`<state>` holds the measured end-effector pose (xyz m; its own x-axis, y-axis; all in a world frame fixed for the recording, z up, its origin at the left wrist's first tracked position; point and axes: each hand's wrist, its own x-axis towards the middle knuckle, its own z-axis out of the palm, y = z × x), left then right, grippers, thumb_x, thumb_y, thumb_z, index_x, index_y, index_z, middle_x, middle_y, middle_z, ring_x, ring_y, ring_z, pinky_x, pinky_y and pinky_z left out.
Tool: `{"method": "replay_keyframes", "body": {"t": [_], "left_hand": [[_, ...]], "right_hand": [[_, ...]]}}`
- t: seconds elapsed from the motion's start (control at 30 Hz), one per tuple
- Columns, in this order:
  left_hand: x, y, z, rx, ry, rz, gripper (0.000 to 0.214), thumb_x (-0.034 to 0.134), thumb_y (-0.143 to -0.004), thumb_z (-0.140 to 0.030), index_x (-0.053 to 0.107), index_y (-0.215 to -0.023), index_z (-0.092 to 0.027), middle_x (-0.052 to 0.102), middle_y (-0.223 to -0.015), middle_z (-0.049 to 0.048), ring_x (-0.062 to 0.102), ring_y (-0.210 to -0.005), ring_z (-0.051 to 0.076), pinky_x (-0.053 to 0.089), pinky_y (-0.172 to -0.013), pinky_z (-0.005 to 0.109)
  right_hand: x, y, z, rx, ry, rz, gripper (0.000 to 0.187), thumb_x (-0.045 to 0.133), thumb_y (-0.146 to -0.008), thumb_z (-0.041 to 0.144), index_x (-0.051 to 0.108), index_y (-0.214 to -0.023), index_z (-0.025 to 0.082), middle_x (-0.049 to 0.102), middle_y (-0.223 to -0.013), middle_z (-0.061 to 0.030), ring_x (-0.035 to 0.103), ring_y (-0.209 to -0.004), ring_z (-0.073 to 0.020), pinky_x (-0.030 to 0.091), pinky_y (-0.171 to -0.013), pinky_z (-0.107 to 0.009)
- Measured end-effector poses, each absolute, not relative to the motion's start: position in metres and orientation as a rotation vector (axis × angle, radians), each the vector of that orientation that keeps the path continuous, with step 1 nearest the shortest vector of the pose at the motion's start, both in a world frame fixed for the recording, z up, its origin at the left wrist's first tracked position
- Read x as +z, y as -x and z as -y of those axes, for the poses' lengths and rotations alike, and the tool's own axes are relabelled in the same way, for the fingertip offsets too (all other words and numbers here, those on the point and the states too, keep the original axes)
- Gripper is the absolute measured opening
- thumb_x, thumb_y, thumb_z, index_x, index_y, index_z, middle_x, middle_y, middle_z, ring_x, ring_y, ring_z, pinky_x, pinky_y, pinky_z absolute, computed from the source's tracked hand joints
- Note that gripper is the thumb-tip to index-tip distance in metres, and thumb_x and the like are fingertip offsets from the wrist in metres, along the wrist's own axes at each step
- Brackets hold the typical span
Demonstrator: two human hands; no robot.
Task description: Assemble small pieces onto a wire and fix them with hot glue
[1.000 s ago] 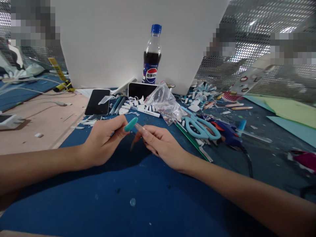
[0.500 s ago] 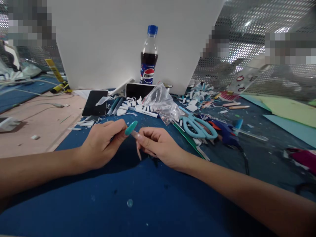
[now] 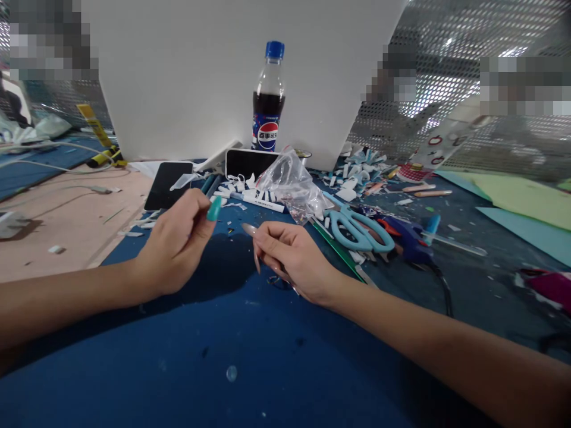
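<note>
My left hand (image 3: 172, 249) is raised over the blue tabletop (image 3: 178, 362), fingers curled and pressed against the thumb. A long, shiny teal nail (image 3: 214, 209) shows at its thumb tip; whatever the fingers pinch is hidden. To the right, my right hand (image 3: 292, 255) has thumb and index finger together, with long pinkish nails pointing left. I cannot make out anything between them. The two hands are apart. Under my right hand lies a small dark, thin object (image 3: 279, 282), partly covered.
Behind the hands are a phone (image 3: 167, 185), a marker (image 3: 263, 203), a plastic bag (image 3: 294, 181) and a cola bottle (image 3: 267, 113). Blue scissors (image 3: 357, 229), a blue glue gun (image 3: 413, 244) and a green-edged strip (image 3: 336, 249) lie right. White scraps (image 3: 352, 172) are scattered around.
My left hand has drawn back to the left, away from my right hand, opening a gap between them. My right hand has shifted only slightly.
</note>
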<state>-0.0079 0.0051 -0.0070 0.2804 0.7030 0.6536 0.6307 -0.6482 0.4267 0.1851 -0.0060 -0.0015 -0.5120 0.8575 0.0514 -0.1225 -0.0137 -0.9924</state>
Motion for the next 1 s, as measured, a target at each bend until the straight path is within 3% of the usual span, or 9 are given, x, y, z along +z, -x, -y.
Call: {"method": "replay_keyframes", "body": {"t": [0.2, 0.5, 0.77, 1.0], "left_hand": [[-0.009, 0.006, -0.015, 0.831, -2.825, -1.477, 0.009, 0.042, -0.086, -0.021, 0.037, -0.078, -0.020, 0.045, -0.077, 0.0023, 0.043, -0.074, 0.017, 0.039, -0.070, 0.033], [-0.011, 0.007, -0.022, 0.531, -2.745, -1.539, 0.012, 0.045, -0.085, -0.028, 0.038, -0.081, -0.020, 0.047, -0.075, 0.0015, 0.044, -0.074, 0.018, 0.037, -0.066, 0.031], [-0.011, 0.006, -0.022, 0.642, -2.522, -1.654, 0.006, 0.040, -0.083, -0.024, 0.037, -0.083, -0.020, 0.049, -0.086, 0.0041, 0.047, -0.082, 0.018, 0.039, -0.073, 0.032], [-0.009, 0.005, -0.024, 0.476, -2.648, -1.494, 0.015, 0.039, -0.085, -0.028, 0.041, -0.073, -0.020, 0.050, -0.076, 0.0030, 0.045, -0.075, 0.018, 0.038, -0.069, 0.032]], "right_hand": [[0.000, -0.184, 0.007, 1.633, 0.804, 1.487, 0.034, 0.048, -0.087, 0.029, 0.047, -0.055, 0.018, 0.034, -0.036, 0.0103, 0.024, -0.029, -0.0017, 0.025, -0.035, -0.018], [0.002, -0.184, 0.006, 1.640, 0.840, 1.468, 0.034, 0.047, -0.088, 0.026, 0.050, -0.056, 0.017, 0.034, -0.034, 0.0104, 0.023, -0.027, -0.0018, 0.021, -0.033, -0.018], [-0.004, -0.185, 0.002, 1.613, 0.806, 1.260, 0.033, 0.046, -0.087, 0.019, 0.050, -0.054, 0.016, 0.039, -0.034, 0.0075, 0.024, -0.032, -0.0030, 0.022, -0.042, -0.022], [-0.002, -0.186, 0.001, 1.618, 0.856, 1.154, 0.037, 0.044, -0.088, 0.017, 0.050, -0.052, 0.017, 0.040, -0.036, 0.0057, 0.029, -0.034, -0.0050, 0.029, -0.045, -0.023]]}}
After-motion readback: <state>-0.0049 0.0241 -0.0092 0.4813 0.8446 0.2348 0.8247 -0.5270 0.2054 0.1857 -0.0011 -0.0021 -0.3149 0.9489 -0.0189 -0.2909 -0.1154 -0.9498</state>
